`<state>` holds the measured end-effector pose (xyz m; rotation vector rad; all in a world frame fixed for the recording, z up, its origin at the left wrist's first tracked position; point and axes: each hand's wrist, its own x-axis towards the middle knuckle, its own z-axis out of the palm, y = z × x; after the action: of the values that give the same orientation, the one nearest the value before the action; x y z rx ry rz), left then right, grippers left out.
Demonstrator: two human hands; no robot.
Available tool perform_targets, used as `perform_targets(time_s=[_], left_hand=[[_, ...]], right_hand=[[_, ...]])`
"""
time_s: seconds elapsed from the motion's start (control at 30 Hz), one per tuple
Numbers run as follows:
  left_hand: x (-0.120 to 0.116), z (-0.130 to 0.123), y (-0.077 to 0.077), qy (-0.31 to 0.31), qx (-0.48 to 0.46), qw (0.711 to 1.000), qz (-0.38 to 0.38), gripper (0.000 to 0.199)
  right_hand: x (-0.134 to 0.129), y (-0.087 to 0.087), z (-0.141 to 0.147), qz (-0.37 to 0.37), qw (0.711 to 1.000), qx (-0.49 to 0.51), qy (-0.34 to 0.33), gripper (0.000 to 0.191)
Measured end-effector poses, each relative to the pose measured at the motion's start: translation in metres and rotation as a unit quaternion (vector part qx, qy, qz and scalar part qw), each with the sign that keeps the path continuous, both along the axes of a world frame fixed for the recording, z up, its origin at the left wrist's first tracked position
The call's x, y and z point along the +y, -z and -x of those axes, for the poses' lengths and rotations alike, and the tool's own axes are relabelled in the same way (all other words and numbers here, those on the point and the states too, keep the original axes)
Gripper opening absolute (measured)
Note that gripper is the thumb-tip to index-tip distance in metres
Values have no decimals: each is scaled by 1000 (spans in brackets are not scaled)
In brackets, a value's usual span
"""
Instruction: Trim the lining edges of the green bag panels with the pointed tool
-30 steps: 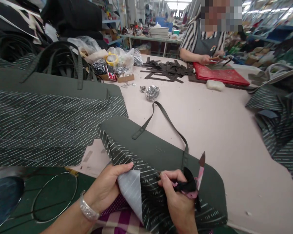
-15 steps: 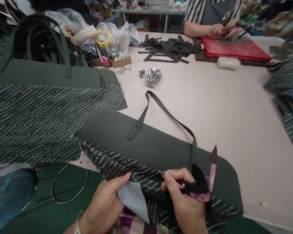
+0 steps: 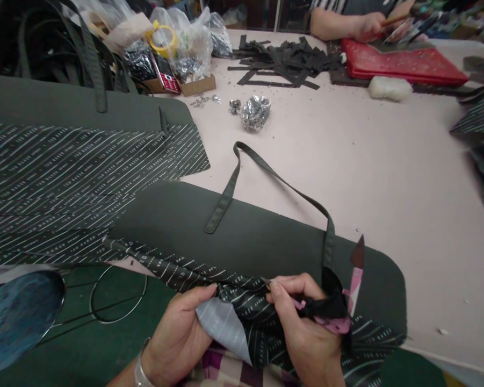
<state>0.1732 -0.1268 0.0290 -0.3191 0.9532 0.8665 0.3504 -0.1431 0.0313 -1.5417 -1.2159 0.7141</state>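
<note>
Across my lap and the table edge lies a dark bag piece with a plain grey-green panel (image 3: 266,236), a thin strap handle (image 3: 282,180) and striped, lettered fabric (image 3: 177,274). My left hand (image 3: 183,328) pinches the fabric between thumb and fingers, its pale underside (image 3: 225,328) folded out. Held in my right hand (image 3: 302,328) is a pink-handled bladed tool (image 3: 356,282) with black wrapping; one pointed brown blade sticks up. A small metal tip (image 3: 266,280) shows between thumb and forefinger, at the fabric; its link to the tool is hidden.
More striped bag pieces (image 3: 105,156) lie at left. A foil-like bundle (image 3: 255,113), dark strips (image 3: 286,59), a yellow tape roll (image 3: 163,40) and a phone (image 3: 167,75) lie farther back. Opposite, a person's hand (image 3: 370,26) works by a red slab (image 3: 403,64). A blue stool (image 3: 22,322) stands below left.
The view has tilted down slightly, raising the table's far items in the picture. The fabric's left edge lies lower and more folded. Both hands keep nearly the same hold.
</note>
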Motion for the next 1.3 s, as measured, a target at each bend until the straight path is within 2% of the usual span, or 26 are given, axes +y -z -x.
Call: perform_targets(time_s=[0.23,0.37,0.5,0.8,1.0,1.2,1.3], left_hand=[[-2,1,1,8,-24,999,-35,31],[-3,1,2,22,-49,998,-37,40],[-2,-1,2,6,-28,999,-36,46],[2,-4,-3,-36,7,999,39,49],[6,-6,-8,-62,-11,993,97,53],[6,-6,-8,-67,-5,992,108,59],[5,-4,-6,-44,-15,995,92,59]], right_hand=[[-2,2,3,19,1000,0,6,22],[2,0,7,8,1000,-12,1,23],[2,3,12,-21,999,-26,13,21],[1,10,12,-28,999,-24,-12,19],[-7,7,-2,-11,997,76,3,22],[-8,9,-6,2,998,62,0,22],[-6,8,-3,1,998,55,-3,23]])
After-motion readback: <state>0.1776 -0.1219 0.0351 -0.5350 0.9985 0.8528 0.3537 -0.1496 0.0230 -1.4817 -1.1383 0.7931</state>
